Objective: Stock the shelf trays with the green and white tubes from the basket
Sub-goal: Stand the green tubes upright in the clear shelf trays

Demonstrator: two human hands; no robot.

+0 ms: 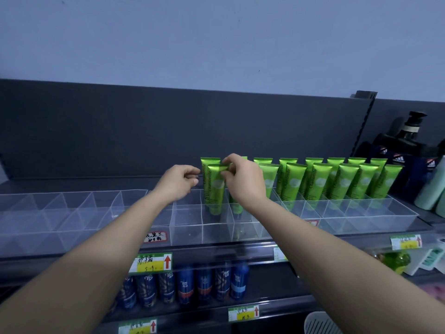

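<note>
Pinching with thumb and fingertips, the right hand is holding the flat crimped top edge of a green tube that is standing cap-down in a compartment of the clear shelf tray. The left hand is hovering just beside this tube, fingers half curled and holding nothing.

Such a tube is probably light and soft in the body, with a glossy skin that may be slipping in the grip; the crimped end looks stiffer, so I judge it the better place to take hold. Standing on a narrow cap, it may be tipping easily.

On the shelf edge nearer to the camera, green and yellow price labels are showing red arrows and handwriting I cannot read. Below them, dark blue bottles are standing in a row.

Farther back and to the right, more green tubes are filling the rear compartments, each one carrying the word "Chamomile". The basket is not in view.
</note>
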